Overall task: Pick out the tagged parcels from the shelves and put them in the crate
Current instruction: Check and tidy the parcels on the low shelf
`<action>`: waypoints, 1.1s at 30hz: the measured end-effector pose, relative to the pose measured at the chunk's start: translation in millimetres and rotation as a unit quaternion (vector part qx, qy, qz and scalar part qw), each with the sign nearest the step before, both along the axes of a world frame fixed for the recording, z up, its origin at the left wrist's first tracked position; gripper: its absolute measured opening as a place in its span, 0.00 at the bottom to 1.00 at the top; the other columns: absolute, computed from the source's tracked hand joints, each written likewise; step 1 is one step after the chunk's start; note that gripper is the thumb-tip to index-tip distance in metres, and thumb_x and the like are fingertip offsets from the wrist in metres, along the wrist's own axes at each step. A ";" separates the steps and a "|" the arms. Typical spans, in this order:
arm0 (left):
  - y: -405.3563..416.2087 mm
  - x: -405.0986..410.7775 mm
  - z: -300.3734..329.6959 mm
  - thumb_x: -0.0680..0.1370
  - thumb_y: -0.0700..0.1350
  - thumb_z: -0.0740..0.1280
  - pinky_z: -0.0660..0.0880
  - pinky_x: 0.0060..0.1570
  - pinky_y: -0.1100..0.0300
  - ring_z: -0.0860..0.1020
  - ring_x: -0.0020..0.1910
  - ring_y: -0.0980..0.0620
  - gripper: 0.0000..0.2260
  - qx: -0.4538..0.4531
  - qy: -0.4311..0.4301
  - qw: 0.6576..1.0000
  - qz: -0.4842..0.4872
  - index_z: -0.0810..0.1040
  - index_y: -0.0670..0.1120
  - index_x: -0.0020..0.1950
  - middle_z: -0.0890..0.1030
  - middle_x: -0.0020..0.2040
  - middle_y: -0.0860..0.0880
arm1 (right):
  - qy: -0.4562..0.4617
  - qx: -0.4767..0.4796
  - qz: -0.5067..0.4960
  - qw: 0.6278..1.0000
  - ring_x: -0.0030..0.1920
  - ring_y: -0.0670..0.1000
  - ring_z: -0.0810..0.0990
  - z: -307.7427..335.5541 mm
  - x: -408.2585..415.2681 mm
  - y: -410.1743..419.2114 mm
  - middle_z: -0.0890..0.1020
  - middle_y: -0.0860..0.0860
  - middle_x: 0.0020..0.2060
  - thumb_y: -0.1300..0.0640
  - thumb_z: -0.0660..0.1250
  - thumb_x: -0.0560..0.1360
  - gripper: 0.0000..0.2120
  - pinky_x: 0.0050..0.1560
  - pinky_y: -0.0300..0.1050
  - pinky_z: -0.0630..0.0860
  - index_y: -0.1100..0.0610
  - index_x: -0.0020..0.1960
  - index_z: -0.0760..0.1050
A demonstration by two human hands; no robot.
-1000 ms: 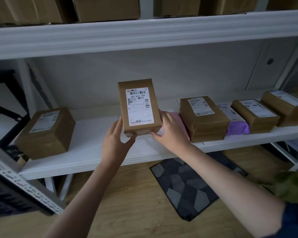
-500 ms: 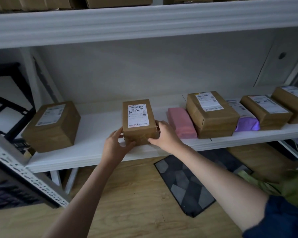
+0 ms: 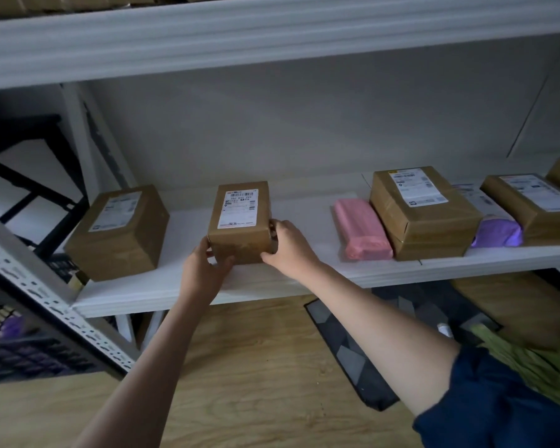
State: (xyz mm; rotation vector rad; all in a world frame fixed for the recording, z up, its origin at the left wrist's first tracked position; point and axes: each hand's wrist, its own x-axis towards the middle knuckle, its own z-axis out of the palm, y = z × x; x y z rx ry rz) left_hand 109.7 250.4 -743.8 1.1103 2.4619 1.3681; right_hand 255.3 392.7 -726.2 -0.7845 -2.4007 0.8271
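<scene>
Both arms reach forward, left hand [image 3: 204, 270] and right hand [image 3: 288, 245] cupped inward (fingers [image 3: 274, 229] curled).

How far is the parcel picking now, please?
Done: cannot tell; the dark crate at lower left shows something purple inside. In hand: the left hand and right hand hold a small brown cardboard box on the white shelf. Left: the pink padded parcel and other boxes wait.

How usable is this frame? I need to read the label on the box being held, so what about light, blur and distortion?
Head view: dim, flat light with no glare; the box label's barcode shows but the small print is too soft to read; wide-angle bending curves the upper shelf edge; the left hand and right hand look sharp.
</scene>
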 end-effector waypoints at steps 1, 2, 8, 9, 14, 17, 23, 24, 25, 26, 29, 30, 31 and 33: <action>-0.8 0.1 -0.2 0.74 0.43 0.76 0.79 0.52 0.51 0.80 0.53 0.46 0.22 -0.005 0.004 1.000 0.003 0.75 0.45 0.65 0.82 0.55 0.48 | 0.000 -0.001 0.002 1.000 0.55 0.53 0.78 0.6 -0.2 -0.2 0.76 0.54 0.56 0.57 0.76 0.71 0.24 0.55 0.43 0.76 0.57 0.65 0.74; -1.9 1.3 -0.1 0.74 0.43 0.76 0.78 0.51 0.52 0.80 0.54 0.45 0.23 -0.011 0.010 1.000 0.004 0.73 0.45 0.67 0.82 0.56 0.47 | -0.003 0.002 0.001 1.000 0.56 0.54 0.78 2.2 1.4 0.4 0.76 0.54 0.56 0.57 0.76 0.71 0.24 0.56 0.43 0.76 0.57 0.65 0.74; -20.1 34.5 9.2 0.71 0.40 0.78 0.74 0.63 0.49 0.74 0.66 0.45 0.41 0.026 0.044 0.998 0.025 0.60 0.41 0.78 0.74 0.71 0.42 | -0.024 0.037 0.018 0.999 0.68 0.53 0.73 9.6 59.3 5.3 0.72 0.54 0.70 0.53 0.73 0.77 0.32 0.70 0.46 0.70 0.60 0.76 0.66; -26.1 46.1 11.4 0.72 0.39 0.78 0.72 0.63 0.51 0.74 0.66 0.46 0.40 0.048 0.065 0.996 0.032 0.61 0.41 0.78 0.73 0.70 0.43 | -0.021 0.042 0.014 0.999 0.69 0.51 0.72 6.6 76.3 6.9 0.71 0.53 0.71 0.53 0.72 0.77 0.31 0.70 0.45 0.69 0.59 0.77 0.66; -46.2 103.0 7.9 0.74 0.41 0.76 0.70 0.67 0.49 0.71 0.68 0.46 0.31 0.054 0.124 0.991 0.018 0.66 0.45 0.74 0.72 0.69 0.44 | 0.007 0.071 -0.032 0.997 0.64 0.48 0.75 -10.2 163.9 19.5 0.74 0.51 0.68 0.54 0.71 0.79 0.24 0.68 0.44 0.72 0.58 0.72 0.72; -32.0 125.4 3.5 0.75 0.41 0.75 0.67 0.68 0.53 0.70 0.70 0.44 0.28 0.003 0.127 0.990 -0.055 0.69 0.44 0.73 0.72 0.70 0.43 | 0.037 0.088 -0.038 0.995 0.55 0.46 0.78 -13.8 193.4 25.5 0.78 0.49 0.60 0.57 0.71 0.77 0.17 0.58 0.47 0.79 0.59 0.65 0.77; 24.4 161.7 8.1 0.78 0.48 0.71 0.65 0.65 0.59 0.71 0.69 0.48 0.23 -0.035 0.127 0.980 -0.150 0.71 0.47 0.72 0.74 0.70 0.49 | 0.048 0.074 -0.107 0.990 0.62 0.49 0.78 -5.1 216.1 40.0 0.77 0.51 0.63 0.54 0.69 0.79 0.19 0.65 0.43 0.75 0.57 0.69 0.74; 34.0 167.1 8.4 0.79 0.48 0.71 0.66 0.65 0.58 0.71 0.69 0.48 0.23 -0.039 0.125 0.979 -0.154 0.71 0.47 0.72 0.74 0.70 0.49 | 0.024 0.059 -0.115 0.991 0.64 0.51 0.76 -4.6 217.0 42.7 0.77 0.53 0.65 0.53 0.68 0.80 0.23 0.65 0.41 0.72 0.58 0.72 0.71; 42.9 172.2 8.5 0.79 0.49 0.71 0.67 0.66 0.56 0.71 0.69 0.48 0.23 -0.043 0.122 0.979 -0.158 0.71 0.47 0.72 0.74 0.70 0.48 | 0.001 0.048 -0.120 0.992 0.66 0.52 0.76 -5.2 217.2 45.7 0.76 0.53 0.67 0.51 0.68 0.80 0.26 0.64 0.39 0.70 0.59 0.75 0.69; 50.9 177.3 8.7 0.79 0.49 0.70 0.69 0.67 0.54 0.71 0.69 0.47 0.23 -0.047 0.118 0.979 -0.161 0.71 0.46 0.73 0.74 0.70 0.48 | -0.022 0.047 -0.119 0.991 0.66 0.52 0.76 -6.1 216.5 47.7 0.76 0.53 0.67 0.51 0.68 0.81 0.26 0.62 0.39 0.70 0.59 0.75 0.68; 70.9 187.7 9.2 0.79 0.49 0.70 0.70 0.67 0.52 0.71 0.69 0.46 0.24 -0.057 0.122 0.975 -0.178 0.70 0.45 0.74 0.73 0.71 0.47 | -0.054 0.055 -0.112 0.991 0.64 0.52 0.78 -11.1 210.8 50.1 0.77 0.53 0.67 0.53 0.68 0.80 0.21 0.62 0.39 0.72 0.60 0.70 0.73; 76.1 189.6 9.5 0.80 0.48 0.69 0.70 0.67 0.53 0.72 0.69 0.46 0.24 -0.060 0.122 0.973 -0.185 0.69 0.45 0.74 0.73 0.71 0.46 | -0.055 0.057 -0.114 0.990 0.64 0.52 0.77 -12.5 208.1 49.7 0.77 0.53 0.66 0.54 0.69 0.79 0.20 0.63 0.40 0.72 0.60 0.69 0.73; 79.9 190.7 10.1 0.80 0.47 0.69 0.70 0.67 0.53 0.72 0.69 0.45 0.24 -0.063 0.120 0.972 -0.191 0.69 0.44 0.74 0.73 0.71 0.45 | -0.055 0.064 -0.120 0.989 0.64 0.53 0.76 -13.9 205.6 49.4 0.77 0.53 0.65 0.54 0.69 0.79 0.20 0.64 0.42 0.72 0.60 0.69 0.74; 83.5 189.5 11.2 0.79 0.47 0.70 0.72 0.66 0.52 0.73 0.68 0.45 0.25 -0.066 0.117 0.972 -0.192 0.68 0.44 0.75 0.73 0.71 0.45 | -0.057 0.089 -0.125 0.987 0.64 0.54 0.74 -15.3 200.3 47.3 0.78 0.53 0.63 0.54 0.70 0.78 0.20 0.66 0.47 0.72 0.60 0.68 0.75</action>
